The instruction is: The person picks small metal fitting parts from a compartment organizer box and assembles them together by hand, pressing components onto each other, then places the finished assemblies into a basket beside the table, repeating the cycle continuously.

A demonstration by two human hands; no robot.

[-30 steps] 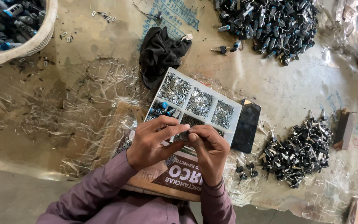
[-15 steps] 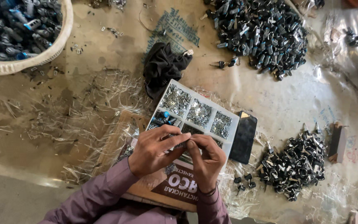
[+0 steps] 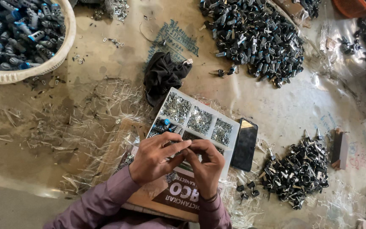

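My left hand point(image 3: 155, 154) and my right hand point(image 3: 206, 163) meet fingertip to fingertip over a white compartment tray point(image 3: 234, 126) of small shiny metal parts. Together they pinch a small part, mostly hidden by my fingers. The tray rests on a brown cardboard box point(image 3: 172, 199) on my lap side. A few blue and black pieces point(image 3: 164, 125) lie in the tray's left compartment, just above my left hand.
A black phone point(image 3: 245, 144) lies right of the tray. Piles of black small parts sit at right point(image 3: 297, 169) and top point(image 3: 253, 36). A white basket point(image 3: 66, 46) of blue-black parts stands top left. A black cloth point(image 3: 162, 76) lies above the tray.
The view has shifted slightly, so the scene sits lower in the frame. My hands stay together over the tray, fingers working the small part.
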